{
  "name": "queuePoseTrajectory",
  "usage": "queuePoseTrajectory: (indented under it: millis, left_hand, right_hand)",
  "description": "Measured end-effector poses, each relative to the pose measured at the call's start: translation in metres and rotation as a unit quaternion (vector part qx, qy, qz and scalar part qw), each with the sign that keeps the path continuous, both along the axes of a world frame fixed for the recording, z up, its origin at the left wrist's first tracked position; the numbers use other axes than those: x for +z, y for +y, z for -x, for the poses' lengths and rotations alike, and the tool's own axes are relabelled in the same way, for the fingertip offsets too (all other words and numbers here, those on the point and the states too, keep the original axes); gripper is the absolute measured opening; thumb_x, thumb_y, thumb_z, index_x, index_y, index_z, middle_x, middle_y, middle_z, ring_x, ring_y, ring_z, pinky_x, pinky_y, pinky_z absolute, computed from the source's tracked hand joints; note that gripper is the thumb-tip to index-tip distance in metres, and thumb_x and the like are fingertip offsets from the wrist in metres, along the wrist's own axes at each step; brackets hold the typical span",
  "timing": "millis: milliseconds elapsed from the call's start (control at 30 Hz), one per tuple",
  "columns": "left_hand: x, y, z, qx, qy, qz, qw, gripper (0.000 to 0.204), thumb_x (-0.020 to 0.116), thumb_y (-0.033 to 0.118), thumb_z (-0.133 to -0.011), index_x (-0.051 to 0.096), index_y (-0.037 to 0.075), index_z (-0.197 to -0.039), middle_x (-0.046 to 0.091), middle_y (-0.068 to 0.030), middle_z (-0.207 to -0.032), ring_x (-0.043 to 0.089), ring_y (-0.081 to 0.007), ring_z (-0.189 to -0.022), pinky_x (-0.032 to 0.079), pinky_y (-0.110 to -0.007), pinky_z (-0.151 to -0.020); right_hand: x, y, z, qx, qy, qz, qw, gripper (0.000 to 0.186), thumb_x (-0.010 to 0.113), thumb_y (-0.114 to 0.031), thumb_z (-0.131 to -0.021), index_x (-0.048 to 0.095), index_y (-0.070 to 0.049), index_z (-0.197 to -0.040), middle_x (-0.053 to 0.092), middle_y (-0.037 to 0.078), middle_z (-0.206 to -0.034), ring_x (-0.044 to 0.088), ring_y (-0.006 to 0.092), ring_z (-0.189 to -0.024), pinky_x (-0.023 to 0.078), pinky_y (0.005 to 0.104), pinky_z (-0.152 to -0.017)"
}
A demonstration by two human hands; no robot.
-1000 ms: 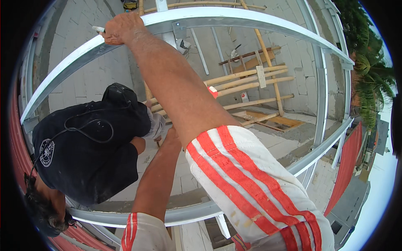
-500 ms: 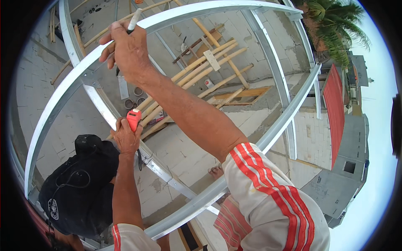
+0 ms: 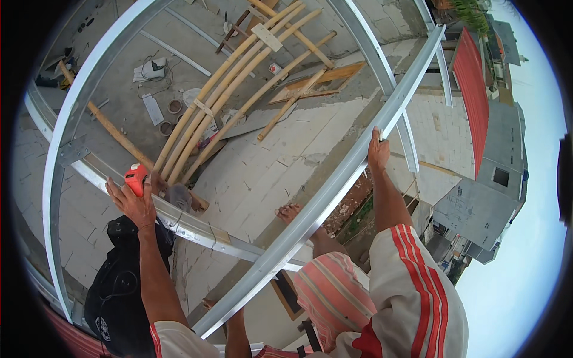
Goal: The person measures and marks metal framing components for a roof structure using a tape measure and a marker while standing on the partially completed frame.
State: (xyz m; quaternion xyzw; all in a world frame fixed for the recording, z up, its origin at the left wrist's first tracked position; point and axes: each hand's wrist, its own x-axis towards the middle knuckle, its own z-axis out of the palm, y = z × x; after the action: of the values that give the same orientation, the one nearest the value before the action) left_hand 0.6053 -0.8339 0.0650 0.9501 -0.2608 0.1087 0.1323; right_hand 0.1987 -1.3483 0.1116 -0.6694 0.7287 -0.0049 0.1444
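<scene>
My left hand [image 3: 132, 201] holds a red tape measure [image 3: 136, 178] between thumb and fingers, close to a silver metal cross beam [image 3: 197, 231]. To the right, my right hand [image 3: 378, 153] is closed around the edge of a long silver metal beam [image 3: 310, 224] that runs diagonally. A small dark end shows beside its fingers; the rest of that object is hidden. Just below my left hand, a person in black clothing [image 3: 128, 286] is close to the cross beam.
A curved metal beam [image 3: 51, 179] arches on the left. Bamboo poles [image 3: 239, 71] joined by a small board stand below the frame, above a grey floor. My bare foot [image 3: 289, 212] is beside the diagonal beam. A red roof [image 3: 470, 101] lies outside at right.
My right hand has come down from the upper curved beam to the diagonal beam on the right. My left hand with the tape measure appears farther left, and the whole view has shifted.
</scene>
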Motion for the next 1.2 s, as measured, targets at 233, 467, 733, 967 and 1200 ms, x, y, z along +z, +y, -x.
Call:
queuePoseTrajectory:
  millis: [233, 467, 733, 967, 1200]
  left_hand:
    - [-0.003, 0.007, -0.001, -0.003, 0.016, -0.019, 1.0, 0.049, 0.069, 0.035, -0.084, 0.051, -0.003, -0.108, 0.029, -0.0236, -0.146, 0.02, -0.0464, -0.138, 0.026, -0.052, -0.11]
    - [-0.005, -0.002, -0.003, -0.003, 0.086, -0.016, 0.996, 0.048, 0.07, 0.035, -0.081, 0.051, -0.002, -0.104, 0.038, -0.022, -0.143, 0.015, -0.0482, -0.139, 0.02, -0.051, -0.113]
    - [-0.012, -0.003, -0.006, -0.015, 0.064, -0.031, 0.997, 0.05, 0.071, 0.037, -0.08, 0.051, -0.003, -0.102, 0.047, -0.0238, -0.134, 0.02, -0.0455, -0.138, 0.012, -0.05, -0.115]
    - [-0.007, 0.012, -0.015, -0.05, 0.055, -0.048, 0.996, 0.049, 0.071, 0.037, -0.079, 0.051, -0.002, -0.1, 0.053, -0.0225, -0.127, 0.031, -0.0405, -0.134, 0.009, -0.049, -0.116]
    - [-0.008, -0.001, -0.009, -0.008, 0.057, -0.046, 0.997, 0.047, 0.071, 0.037, -0.079, 0.05, 0.0, -0.1, 0.053, -0.0195, -0.127, 0.03, -0.0405, -0.134, 0.009, -0.049, -0.117]
  right_hand:
    - [-0.004, 0.01, -0.02, -0.02, 0.038, 0.019, 0.999, 0.055, 0.06, -0.036, -0.081, 0.045, 0.01, -0.106, 0.057, 0.038, -0.105, 0.058, 0.0492, -0.1, 0.046, 0.0504, -0.087]
    - [-0.014, 0.0, -0.007, -0.024, 0.051, 0.06, 0.997, 0.04, 0.052, -0.023, -0.079, 0.048, 0.01, -0.101, 0.06, 0.031, -0.099, 0.06, 0.0443, -0.093, 0.048, 0.0452, -0.084]
    - [-0.028, -0.019, 0.012, -0.007, 0.08, 0.024, 0.996, 0.047, 0.055, -0.027, -0.078, 0.052, 0.012, -0.105, 0.059, 0.031, -0.108, 0.059, 0.0414, -0.103, 0.047, 0.0437, -0.09]
    - [-0.026, 0.001, -0.015, -0.059, 0.083, 0.053, 0.993, 0.045, 0.051, -0.029, -0.083, 0.055, 0.011, -0.104, 0.059, 0.028, -0.106, 0.06, 0.0414, -0.101, 0.047, 0.0441, -0.089]
    - [-0.03, -0.015, 0.005, 0.001, 0.078, 0.041, 0.996, 0.046, 0.051, -0.03, -0.08, 0.055, 0.012, -0.098, 0.06, 0.03, -0.102, 0.06, 0.0431, -0.098, 0.048, 0.0447, -0.087]
